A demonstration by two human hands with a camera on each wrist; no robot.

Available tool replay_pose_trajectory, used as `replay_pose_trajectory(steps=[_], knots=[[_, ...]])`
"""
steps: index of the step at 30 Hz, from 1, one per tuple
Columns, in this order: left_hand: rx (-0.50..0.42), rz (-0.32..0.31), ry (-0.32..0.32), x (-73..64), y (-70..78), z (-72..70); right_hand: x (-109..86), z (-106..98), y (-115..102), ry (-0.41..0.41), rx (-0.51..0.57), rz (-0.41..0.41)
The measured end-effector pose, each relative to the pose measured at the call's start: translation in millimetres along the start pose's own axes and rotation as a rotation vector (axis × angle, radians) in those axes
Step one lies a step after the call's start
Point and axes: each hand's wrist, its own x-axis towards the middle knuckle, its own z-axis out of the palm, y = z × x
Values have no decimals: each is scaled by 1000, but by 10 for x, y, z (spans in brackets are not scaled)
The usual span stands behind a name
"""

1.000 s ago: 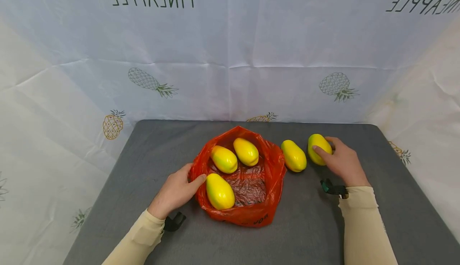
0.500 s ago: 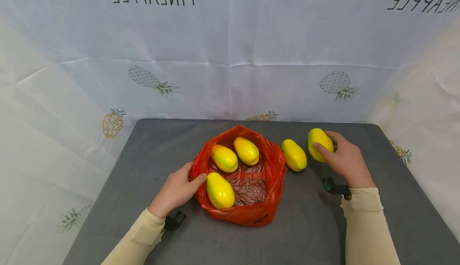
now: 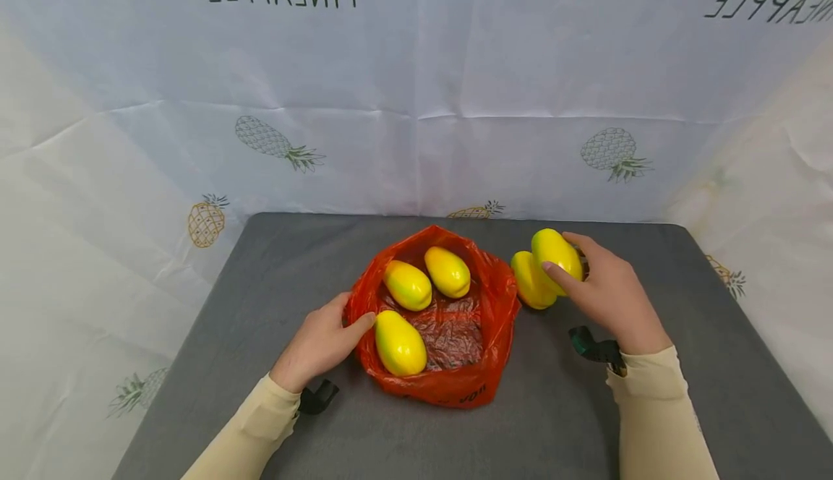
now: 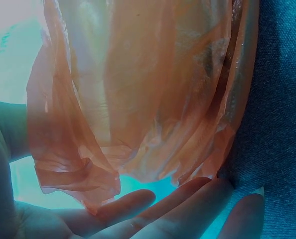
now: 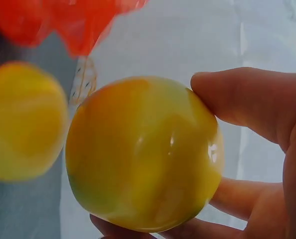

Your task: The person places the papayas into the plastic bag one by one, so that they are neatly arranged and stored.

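My right hand (image 3: 612, 296) grips a yellow mango (image 3: 554, 252), thumb on its near side and fingers round the far side. In the head view this mango overlaps another mango (image 3: 528, 288) on the table; in the right wrist view it fills the middle, and the table mango (image 5: 23, 122) shows beside it. A red plastic bag (image 3: 449, 391) stands with its mouth spread wide. Three mangoes lie inside, one (image 3: 400, 344) near the front left. My left hand (image 3: 322, 343) holds the bag's left rim, thumb over the edge and fingers outside against the thin film (image 4: 138, 89).
The grey table (image 3: 416, 444) ends at a white curtain (image 3: 416, 162) printed with pineapples, hanging close behind its far edge and along both sides. The table mango lies right at the bag's right side.
My right hand has raised its mango off the table and carried it left, over the other mango. The left hand and bag have stayed in place.
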Motion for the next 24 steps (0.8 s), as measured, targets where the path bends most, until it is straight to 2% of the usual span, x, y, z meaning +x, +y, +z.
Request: replay_pose_trajectory(steps=[6, 17, 24], knots=[[-1, 21, 2, 14, 7, 12, -100, 25, -261, -20, -3, -67], [-10, 14, -5, 19, -9, -12, -169, 46, -688, -31, 2, -234], [-12, 13, -9, 29, -13, -26, -162, 199, -886, -67, 8, -334]])
